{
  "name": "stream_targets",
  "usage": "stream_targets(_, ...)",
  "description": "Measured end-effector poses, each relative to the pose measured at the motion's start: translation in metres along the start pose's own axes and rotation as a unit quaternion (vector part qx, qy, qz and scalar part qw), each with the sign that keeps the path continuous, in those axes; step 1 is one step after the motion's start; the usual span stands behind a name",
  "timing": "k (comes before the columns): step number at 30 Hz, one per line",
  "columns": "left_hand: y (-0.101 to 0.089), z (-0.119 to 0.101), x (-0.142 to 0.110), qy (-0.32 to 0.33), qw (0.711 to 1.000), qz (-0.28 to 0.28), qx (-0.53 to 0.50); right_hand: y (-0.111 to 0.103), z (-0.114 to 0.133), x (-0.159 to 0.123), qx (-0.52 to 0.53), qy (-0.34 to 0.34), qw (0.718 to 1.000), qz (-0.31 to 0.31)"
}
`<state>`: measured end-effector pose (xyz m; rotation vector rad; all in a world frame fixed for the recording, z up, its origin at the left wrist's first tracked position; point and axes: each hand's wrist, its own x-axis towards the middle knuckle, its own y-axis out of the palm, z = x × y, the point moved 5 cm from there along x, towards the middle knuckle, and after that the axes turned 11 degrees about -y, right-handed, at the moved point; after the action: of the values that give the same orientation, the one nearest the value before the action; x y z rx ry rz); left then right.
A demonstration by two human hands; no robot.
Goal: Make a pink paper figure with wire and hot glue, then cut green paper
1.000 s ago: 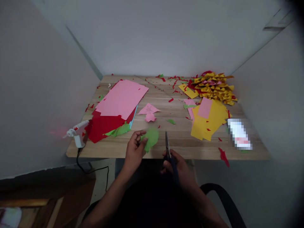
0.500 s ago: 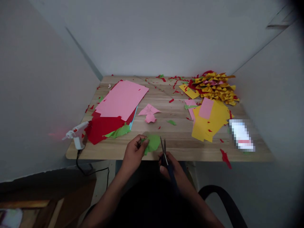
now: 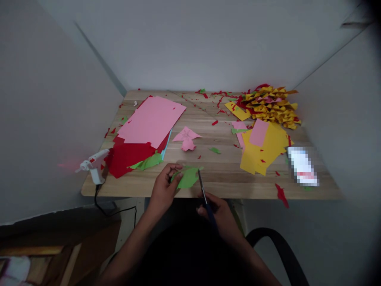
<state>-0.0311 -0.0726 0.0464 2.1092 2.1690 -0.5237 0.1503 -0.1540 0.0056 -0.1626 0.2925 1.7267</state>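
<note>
My left hand [image 3: 164, 186] pinches a piece of green paper [image 3: 188, 178] between thumb and fingers, just over the front edge of the table. In my right hand [image 3: 219, 211] is a pair of scissors [image 3: 203, 190] with dark handles, its fingers closed round them. The scissors point away from me, and their blades look nearly closed, with the tips at the right edge of the green paper. Beyond the hands lie a pink paper flower piece [image 3: 186, 135] and a smaller folded pink piece [image 3: 188, 145].
A white glue gun [image 3: 94, 165] stands at the left edge, its cord hanging down. Pink sheets [image 3: 152, 121] cover red paper [image 3: 127, 157]. Yellow sheets [image 3: 262, 147], a folded yellow paper bundle [image 3: 275, 107] and a blurred-out bright object [image 3: 303, 167] are on the right. Red scraps lie scattered.
The green paper has turned in my left hand and now lies wider and flatter. The scissor blades have come together, with their tips now at the paper's edge. The view has shifted slightly.
</note>
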Motion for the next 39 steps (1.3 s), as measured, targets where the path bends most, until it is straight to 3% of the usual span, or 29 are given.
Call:
stream_targets(6,-0.002,-0.006,-0.001,-0.005,1.000,0.008,-0.019,0.006,0.011,-0.005,0.048,-0.083,0.993,0.065)
stream_targets(10,0.002,-0.003,-0.004,-0.036,0.997,0.070,-0.008,0.008,0.008,0.001,0.021,-0.024,0.999,0.040)
stream_targets(13,0.002,-0.002,-0.003,-0.042,0.996,0.082,-0.010,0.003,-0.001,0.002,-0.007,0.035,0.999,0.001)
stream_targets(16,-0.004,-0.001,-0.001,-0.046,0.996,0.067,-0.019,-0.004,0.001,-0.001,-0.001,0.009,1.000,-0.002)
stream_targets(21,-0.007,-0.004,0.001,-0.059,0.994,0.088,-0.013,-0.004,0.014,-0.004,-0.027,-0.051,0.997,0.060)
stream_targets(28,-0.007,-0.009,0.001,-0.027,0.993,0.114,0.025,0.000,0.002,0.002,-0.039,0.044,0.997,0.049)
stream_targets(31,-0.010,-0.006,0.002,-0.029,0.993,0.108,0.027,0.000,0.009,-0.002,-0.009,0.005,0.996,0.094)
stream_targets(34,-0.010,-0.005,0.003,-0.032,0.993,0.110,0.029,-0.001,0.015,-0.004,-0.019,-0.038,0.994,0.096)
stream_targets(39,-0.009,-0.006,0.002,-0.028,0.992,0.114,0.045,-0.001,0.001,-0.002,-0.063,0.061,0.994,0.063)
